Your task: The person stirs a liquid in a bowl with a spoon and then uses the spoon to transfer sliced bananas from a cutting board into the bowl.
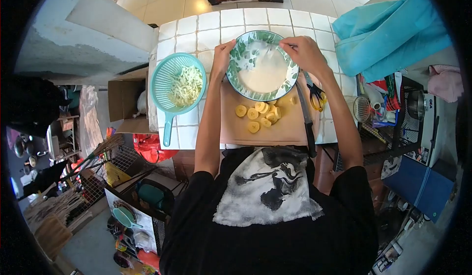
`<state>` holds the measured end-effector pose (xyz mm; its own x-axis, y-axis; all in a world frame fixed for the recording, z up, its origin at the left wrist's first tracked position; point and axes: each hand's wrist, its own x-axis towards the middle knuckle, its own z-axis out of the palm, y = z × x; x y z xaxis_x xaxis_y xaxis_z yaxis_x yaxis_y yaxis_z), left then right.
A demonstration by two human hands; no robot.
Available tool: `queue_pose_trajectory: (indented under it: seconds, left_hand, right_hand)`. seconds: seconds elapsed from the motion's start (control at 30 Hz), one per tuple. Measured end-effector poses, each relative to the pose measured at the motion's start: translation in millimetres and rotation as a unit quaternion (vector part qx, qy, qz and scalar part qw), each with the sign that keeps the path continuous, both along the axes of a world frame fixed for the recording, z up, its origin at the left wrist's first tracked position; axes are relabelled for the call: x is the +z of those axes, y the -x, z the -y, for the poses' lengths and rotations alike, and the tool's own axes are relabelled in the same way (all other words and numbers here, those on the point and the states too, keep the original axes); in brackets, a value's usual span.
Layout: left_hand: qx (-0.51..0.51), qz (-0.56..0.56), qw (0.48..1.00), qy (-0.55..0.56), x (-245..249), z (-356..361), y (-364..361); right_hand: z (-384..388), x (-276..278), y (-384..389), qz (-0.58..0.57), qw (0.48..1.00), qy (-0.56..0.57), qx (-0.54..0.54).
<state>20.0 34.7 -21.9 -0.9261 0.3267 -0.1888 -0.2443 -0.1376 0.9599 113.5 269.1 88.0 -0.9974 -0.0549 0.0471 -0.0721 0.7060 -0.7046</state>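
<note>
A white enamel bowl with green marbling and a dark rim holds a pale cream-coloured mixture. It overlaps the far part of a brown cutting board. My left hand grips the bowl's left rim. My right hand is closed in a pinch at the upper right rim, its fingertips over the inside; I cannot tell what is between them. Several yellow banana slices lie on the board below the bowl. A black-handled knife and yellow-handled scissors lie beneath my right forearm.
A turquoise strainer with pale shredded vegetable stands at the left of the white-tiled counter. A turquoise cloth hangs at the right. Beside it is a rack with a wire whisk. A cardboard box sits beyond the left edge.
</note>
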Motion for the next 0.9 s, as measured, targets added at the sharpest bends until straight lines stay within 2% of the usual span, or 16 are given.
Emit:
queue_pose_trajectory:
  seconds: [0.1, 0.17, 0.27, 0.33, 0.43, 0.47, 0.6, 0.67, 0.73, 0.77, 0.87, 0.9]
  left_hand:
    - [-0.010, 0.024, 1.000, -0.014, 2, 0, 1]
    - [0.000, 0.018, 1.000, -0.008, 6, -1, -1]
    - [0.013, 0.010, 1.000, 0.002, 1, 1, 1]
    - [0.007, 0.007, 1.000, 0.006, -2, 1, -2]
    - [-0.008, 0.025, 0.999, -0.025, 0, 0, 1]
    - [-0.010, 0.024, 0.999, -0.025, 0, -2, 0]
    - [0.014, 0.011, 1.000, 0.007, 2, 0, 0]
    - [0.020, 0.020, 1.000, 0.010, 1, 1, -3]
    - [0.014, 0.008, 1.000, 0.002, 3, -1, -1]
    - [0.008, 0.015, 1.000, -0.001, 3, 0, -2]
    - [-0.007, 0.015, 1.000, -0.016, 0, -1, 1]
    - [-0.007, 0.015, 1.000, -0.019, -4, 0, 2]
  right_hand:
    - [5, -1, 3, -0.007, 0.998, -0.065, -0.009]
    - [14, 4, -6, 0.035, 0.991, -0.072, 0.112]
    - [13, 8, -15, 0.030, 0.992, -0.033, 0.118]
    - [13, 19, -14, 0.068, 0.992, -0.043, 0.095]
    - [13, 11, -4, -0.057, 0.996, -0.035, 0.050]
    - [15, 7, -4, -0.058, 0.997, -0.035, 0.048]
    - [17, -4, -10, -0.060, 0.990, -0.033, 0.125]
    - [13, -4, -20, -0.055, 0.986, -0.030, 0.156]
    - [12, 14, -27, 0.033, 0.994, -0.014, 0.100]
    - [13, 13, -26, 0.035, 0.995, -0.014, 0.096]
    - [17, 7, -14, -0.034, 0.997, -0.046, 0.059]
    - [19, -2, -12, -0.081, 0.990, -0.073, 0.092]
